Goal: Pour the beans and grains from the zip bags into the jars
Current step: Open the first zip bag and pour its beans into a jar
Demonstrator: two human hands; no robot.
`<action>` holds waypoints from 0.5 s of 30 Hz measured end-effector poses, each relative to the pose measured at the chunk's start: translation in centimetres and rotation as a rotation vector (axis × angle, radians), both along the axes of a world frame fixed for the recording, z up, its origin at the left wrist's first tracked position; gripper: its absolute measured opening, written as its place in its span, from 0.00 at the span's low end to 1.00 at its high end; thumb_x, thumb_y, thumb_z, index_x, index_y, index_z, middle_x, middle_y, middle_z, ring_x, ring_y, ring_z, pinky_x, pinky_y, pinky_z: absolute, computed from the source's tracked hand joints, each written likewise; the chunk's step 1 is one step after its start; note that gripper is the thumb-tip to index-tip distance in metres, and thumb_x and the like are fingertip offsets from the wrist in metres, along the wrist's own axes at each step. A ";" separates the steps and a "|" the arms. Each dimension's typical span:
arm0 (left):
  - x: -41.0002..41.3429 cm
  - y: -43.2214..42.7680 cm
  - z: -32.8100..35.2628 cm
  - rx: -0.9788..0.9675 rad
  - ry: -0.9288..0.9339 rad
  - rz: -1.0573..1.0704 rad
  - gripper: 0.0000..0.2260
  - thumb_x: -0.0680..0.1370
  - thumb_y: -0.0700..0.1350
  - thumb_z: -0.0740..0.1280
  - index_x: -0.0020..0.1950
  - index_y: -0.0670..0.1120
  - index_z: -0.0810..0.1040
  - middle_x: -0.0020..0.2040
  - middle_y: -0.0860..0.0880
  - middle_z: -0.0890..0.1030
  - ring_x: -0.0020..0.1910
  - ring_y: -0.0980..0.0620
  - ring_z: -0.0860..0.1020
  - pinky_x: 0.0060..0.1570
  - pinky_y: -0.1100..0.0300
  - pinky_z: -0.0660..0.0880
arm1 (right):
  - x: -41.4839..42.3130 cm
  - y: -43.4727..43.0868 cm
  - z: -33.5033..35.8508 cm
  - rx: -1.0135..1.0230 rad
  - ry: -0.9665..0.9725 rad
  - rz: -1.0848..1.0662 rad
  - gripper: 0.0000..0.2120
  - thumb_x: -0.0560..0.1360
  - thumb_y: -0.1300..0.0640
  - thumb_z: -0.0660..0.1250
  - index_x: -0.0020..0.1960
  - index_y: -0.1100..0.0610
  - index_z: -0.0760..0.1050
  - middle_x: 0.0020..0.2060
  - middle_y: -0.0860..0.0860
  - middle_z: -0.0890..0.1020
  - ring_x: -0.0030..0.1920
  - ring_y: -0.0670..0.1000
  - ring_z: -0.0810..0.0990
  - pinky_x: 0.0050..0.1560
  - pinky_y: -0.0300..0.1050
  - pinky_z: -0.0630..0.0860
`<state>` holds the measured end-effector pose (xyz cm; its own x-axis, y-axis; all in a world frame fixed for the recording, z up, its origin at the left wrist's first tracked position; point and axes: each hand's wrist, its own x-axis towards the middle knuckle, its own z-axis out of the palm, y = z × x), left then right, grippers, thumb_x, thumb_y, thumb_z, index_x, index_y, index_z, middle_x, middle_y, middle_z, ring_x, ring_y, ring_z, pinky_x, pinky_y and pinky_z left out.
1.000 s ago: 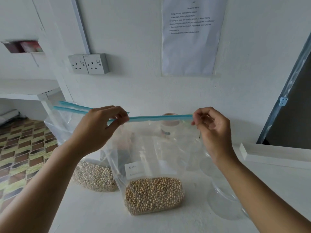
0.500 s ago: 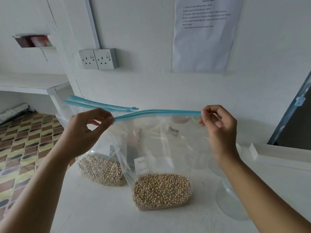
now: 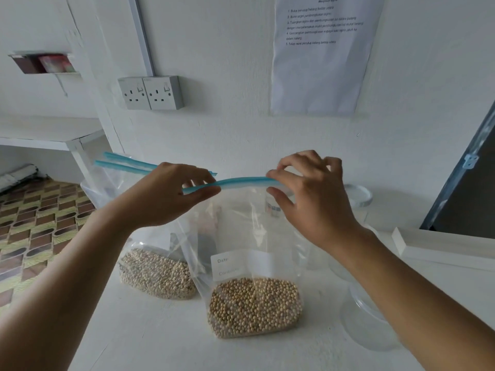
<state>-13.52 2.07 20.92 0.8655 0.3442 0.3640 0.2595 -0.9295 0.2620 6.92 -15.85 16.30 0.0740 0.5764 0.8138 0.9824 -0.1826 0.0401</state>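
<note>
Left hand (image 3: 171, 194): pinched shut on the left end of the blue zip (image 3: 242, 181), thumb below the strip, fingers over it.
Right hand (image 3: 312, 199): thumb and forefinger pinched on the zip's right part, other fingers curled loosely above.
Zip: runs nearly level between the two hands, bowed slightly upward; whether it is sealed or parted, I cannot tell.
Front bag (image 3: 249, 236): clear, held upright by its top, its bottom resting on the counter (image 3: 160, 338).
Soybeans (image 3: 254, 306): round, tan, heaped in the bottom of the front bag, below a white label (image 3: 241, 265) printed "Date".
Second bag (image 3: 150, 236): just behind and left of the first, standing on the counter, its two blue zip strips (image 3: 126, 163) apart at the top.
Pale beans (image 3: 156, 273): smaller, whitish, lying in the bottom of the second bag.
Jars (image 3: 369, 325): clear, on the counter right of the front bag, partly hidden by the right forearm; how many there are is hard to tell.
Lid (image 3: 359, 195): white, round, behind the right hand near the wall.
Wall: a double socket (image 3: 151, 92) at left and a printed sheet (image 3: 321, 54) above the hands.
</note>
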 end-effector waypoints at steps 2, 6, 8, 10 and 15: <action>0.8 0.0 0.9 -0.057 0.061 -0.074 0.20 0.76 0.64 0.58 0.57 0.55 0.82 0.45 0.62 0.82 0.40 0.63 0.81 0.41 0.70 0.75 | -0.2 0.7 0.4 -0.030 0.041 0.067 0.13 0.73 0.55 0.77 0.57 0.54 0.84 0.48 0.50 0.83 0.50 0.55 0.80 0.50 0.55 0.69; 2.3 0.5 2.2 -0.163 0.182 -0.171 0.11 0.76 0.58 0.64 0.53 0.58 0.80 0.40 0.60 0.84 0.37 0.57 0.83 0.42 0.65 0.81 | -0.3 1.7 0.2 -0.057 0.168 0.166 0.10 0.75 0.58 0.76 0.56 0.56 0.84 0.44 0.50 0.83 0.42 0.53 0.81 0.48 0.53 0.73; 2.8 0.6 2.3 -0.218 0.219 -0.207 0.09 0.77 0.57 0.65 0.53 0.57 0.81 0.39 0.59 0.84 0.34 0.55 0.82 0.41 0.66 0.79 | -0.2 1.8 0.0 -0.051 0.211 0.209 0.08 0.75 0.59 0.75 0.54 0.56 0.84 0.44 0.50 0.83 0.42 0.52 0.81 0.48 0.54 0.74; 3.2 0.6 2.5 -0.276 0.207 -0.235 0.07 0.80 0.53 0.67 0.52 0.53 0.83 0.40 0.56 0.85 0.33 0.55 0.81 0.40 0.65 0.77 | -0.1 1.9 0.0 -0.036 0.218 0.220 0.05 0.76 0.60 0.75 0.52 0.56 0.84 0.44 0.49 0.83 0.44 0.51 0.80 0.48 0.55 0.73; 3.2 0.6 3.5 -0.397 0.149 -0.288 0.07 0.81 0.46 0.69 0.51 0.44 0.85 0.40 0.49 0.85 0.34 0.51 0.80 0.42 0.60 0.79 | 0.4 3.0 1.1 0.028 0.207 0.197 0.04 0.75 0.59 0.75 0.49 0.54 0.83 0.44 0.46 0.83 0.47 0.50 0.77 0.49 0.53 0.68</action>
